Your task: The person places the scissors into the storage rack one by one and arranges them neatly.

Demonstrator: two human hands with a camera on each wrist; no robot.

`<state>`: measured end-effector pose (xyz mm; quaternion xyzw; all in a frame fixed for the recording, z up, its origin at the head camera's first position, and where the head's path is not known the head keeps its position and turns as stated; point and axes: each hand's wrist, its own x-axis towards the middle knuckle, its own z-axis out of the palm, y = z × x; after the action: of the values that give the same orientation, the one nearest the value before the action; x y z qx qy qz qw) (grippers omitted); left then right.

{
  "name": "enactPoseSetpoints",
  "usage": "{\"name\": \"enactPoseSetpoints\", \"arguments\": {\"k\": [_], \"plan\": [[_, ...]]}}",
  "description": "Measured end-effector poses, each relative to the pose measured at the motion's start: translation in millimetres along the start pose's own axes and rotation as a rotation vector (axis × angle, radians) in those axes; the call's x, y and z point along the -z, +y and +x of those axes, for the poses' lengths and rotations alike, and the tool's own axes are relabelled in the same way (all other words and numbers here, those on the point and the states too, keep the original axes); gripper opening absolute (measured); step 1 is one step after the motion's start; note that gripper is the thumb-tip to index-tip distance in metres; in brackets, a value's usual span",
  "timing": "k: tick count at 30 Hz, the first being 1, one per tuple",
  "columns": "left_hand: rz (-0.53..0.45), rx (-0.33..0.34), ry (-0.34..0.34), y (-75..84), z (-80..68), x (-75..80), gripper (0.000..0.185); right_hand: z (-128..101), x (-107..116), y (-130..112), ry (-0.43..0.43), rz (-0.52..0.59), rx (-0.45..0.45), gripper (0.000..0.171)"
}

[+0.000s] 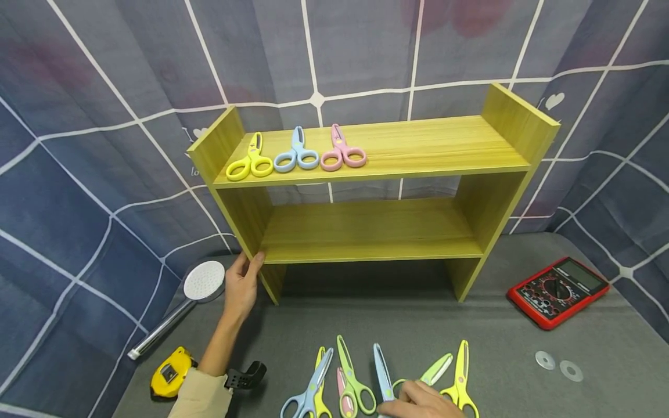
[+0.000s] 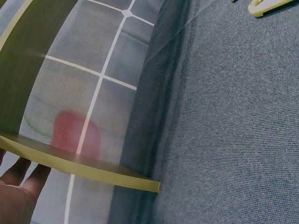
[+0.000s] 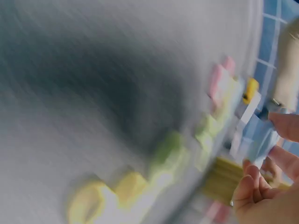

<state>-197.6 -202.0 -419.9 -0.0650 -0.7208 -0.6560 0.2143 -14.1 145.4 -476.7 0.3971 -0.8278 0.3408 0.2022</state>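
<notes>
Head view: the left hand (image 1: 241, 288) grips the left upright of the wooden shelf (image 1: 366, 232), fingers curled round the panel's front edge near the lower board, steadying it. The shelf stands toward the far edge of the grey-covered worktop (image 1: 502, 371). The right hand (image 1: 418, 402), at the near edge, rests with fingers bent on a blue pair of scissors (image 1: 382, 371) lying among a row of loose scissors (image 1: 340, 383); whether it has closed round the handles cannot be told, and the right wrist view is blurred. Three pairs already lie on the top board: yellow scissors (image 1: 250, 159), light-blue scissors (image 1: 295, 154), pink scissors (image 1: 342, 151), side by side at its left end.

Handling, as a judgement: small plastic-handled scissors, light and stiff, smooth enough to slide on cloth; best taken by the handle loops or closed blades. Neighbouring pairs lie close and could be dragged along.

Surroundings: shower head (image 1: 180, 305) and tape measure (image 1: 168, 371) at the left edge; multimeter (image 1: 558, 290) and two washers (image 1: 558, 364) at the right, clear of the path.
</notes>
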Motion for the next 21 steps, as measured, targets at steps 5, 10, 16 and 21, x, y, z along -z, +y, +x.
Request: {"name": "enactPoseSetpoints", "arguments": {"k": [5, 10, 16, 21], "plan": [[-0.003, 0.004, 0.002, -0.1, 0.0, 0.1, 0.034, 49, 58, -8, -0.063, 0.02, -0.002, 0.036], [0.01, 0.01, 0.009, 0.5, -0.3, -0.2, 0.034, 100, 106, -23, 0.189, -0.048, 0.035, 0.041], [0.004, 0.016, 0.008, 0.0, -0.3, -0.2, 0.034, 152, 153, -26, 0.354, -0.033, 0.055, 0.038], [0.003, 0.011, 0.015, 0.0, 0.2, 0.3, 0.034, 187, 181, -14, 0.328, -0.092, -0.065, 0.037]]}}
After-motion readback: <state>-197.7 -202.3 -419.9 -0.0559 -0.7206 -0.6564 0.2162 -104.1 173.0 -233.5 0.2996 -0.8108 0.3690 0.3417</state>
